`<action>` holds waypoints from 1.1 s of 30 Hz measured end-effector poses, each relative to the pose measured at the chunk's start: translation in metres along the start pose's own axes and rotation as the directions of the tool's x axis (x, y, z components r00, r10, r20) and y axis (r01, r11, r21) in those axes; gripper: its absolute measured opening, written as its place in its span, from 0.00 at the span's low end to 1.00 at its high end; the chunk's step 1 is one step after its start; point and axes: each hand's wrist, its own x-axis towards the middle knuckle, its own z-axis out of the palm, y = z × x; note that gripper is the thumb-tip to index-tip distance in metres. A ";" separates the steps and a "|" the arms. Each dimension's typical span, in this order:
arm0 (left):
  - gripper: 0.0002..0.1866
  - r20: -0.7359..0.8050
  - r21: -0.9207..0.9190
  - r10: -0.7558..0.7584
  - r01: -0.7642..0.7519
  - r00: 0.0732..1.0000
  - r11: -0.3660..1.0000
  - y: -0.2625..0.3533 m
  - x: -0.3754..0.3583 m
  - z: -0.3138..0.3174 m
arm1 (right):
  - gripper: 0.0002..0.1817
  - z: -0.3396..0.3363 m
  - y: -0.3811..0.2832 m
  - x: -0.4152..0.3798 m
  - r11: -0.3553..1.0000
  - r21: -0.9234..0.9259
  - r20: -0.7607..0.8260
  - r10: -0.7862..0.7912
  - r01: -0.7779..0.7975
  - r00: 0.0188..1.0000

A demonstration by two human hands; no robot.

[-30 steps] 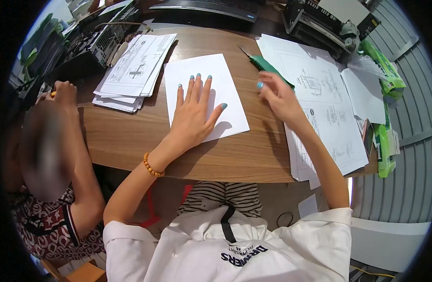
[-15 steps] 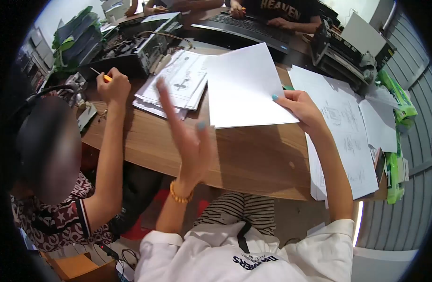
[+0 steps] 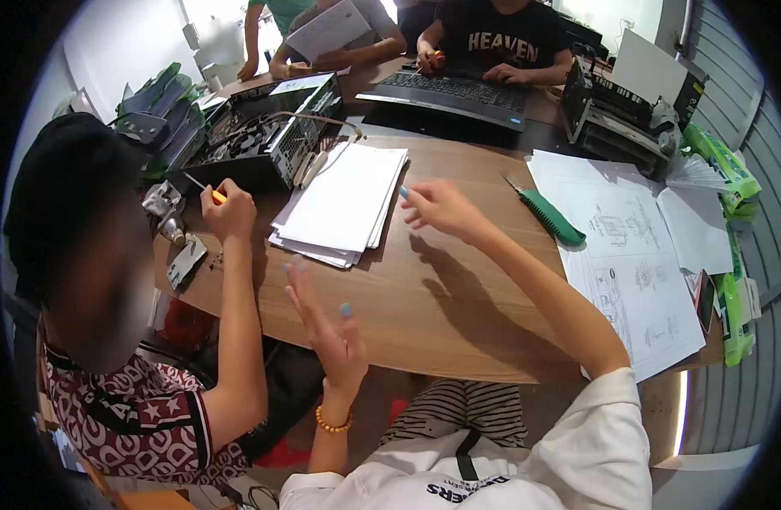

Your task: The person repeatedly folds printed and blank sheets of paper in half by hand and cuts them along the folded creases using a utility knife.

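Note:
My left hand (image 3: pixel 329 336) hovers over the table's near edge with fingers spread and nothing in them. Just right of a stack of paper (image 3: pixel 344 204), my right hand (image 3: pixel 444 211) is in the air, fingers apart and slightly bent, holding nothing. The stack's top sheet is blank and white, and lower sheets stick out at its edges. A green-handled utility knife (image 3: pixel 554 218) lies farther right, partly on printed drawing sheets (image 3: pixel 620 238).
At left, a person's hand (image 3: pixel 229 211) grips a yellow-handled screwdriver (image 3: pixel 218 196) beside an opened computer case (image 3: pixel 263 140). Another person has hands at a laptop (image 3: pixel 458 93) at the back. A dark device (image 3: pixel 616 127) and green packages (image 3: pixel 730 314) stand right.
The white sheet my right hand held now lies on the stack, and that hand has moved left, emptied. The green knife has come into full view. My left hand has lowered slightly.

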 end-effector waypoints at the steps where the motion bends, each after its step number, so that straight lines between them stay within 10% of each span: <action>1: 0.32 0.188 0.147 0.002 -0.030 0.982 0.989 -0.008 0.003 -0.001 | 0.20 -0.014 -0.005 -0.023 0.982 -0.163 0.027 -0.089 0.092 0.996; 6: 0.32 0.572 0.538 -0.161 -0.220 0.805 0.814 -0.032 0.027 0.015 | 0.16 -0.090 -0.012 -0.167 0.826 -0.535 0.010 -0.202 0.176 0.979; 9: 0.32 0.628 0.594 -0.261 -0.234 0.733 0.770 -0.041 0.035 0.024 | 0.31 -0.131 0.014 -0.258 0.637 -0.771 -0.140 -0.185 0.010 0.973; 13: 0.34 0.558 0.507 -0.079 -0.263 0.826 0.821 -0.013 0.044 0.043 | 0.45 -0.142 0.029 -0.359 0.468 -0.868 -0.201 -0.026 -0.166 0.979; 17: 0.34 0.828 0.167 0.188 -0.552 0.529 0.817 0.050 0.063 0.101 | 0.51 -0.129 0.025 -0.405 0.459 -0.856 -0.186 0.153 -0.236 0.971; 22: 0.28 0.794 -0.331 0.577 -0.662 0.190 0.673 0.090 0.054 0.220 | 0.29 -0.107 0.032 -0.426 0.471 -0.861 -0.251 -0.068 -0.191 0.966; 25: 0.23 0.891 -0.257 0.437 -0.663 0.118 0.703 0.091 0.051 0.242 | 0.19 -0.093 0.011 -0.434 0.631 -0.755 -0.362 -0.176 -0.177 0.915; 33: 0.24 0.856 -0.236 0.449 -0.578 0.256 0.781 0.044 0.059 0.196 | 0.08 -0.093 -0.035 -0.439 0.665 -0.740 -0.352 -0.255 -0.102 0.901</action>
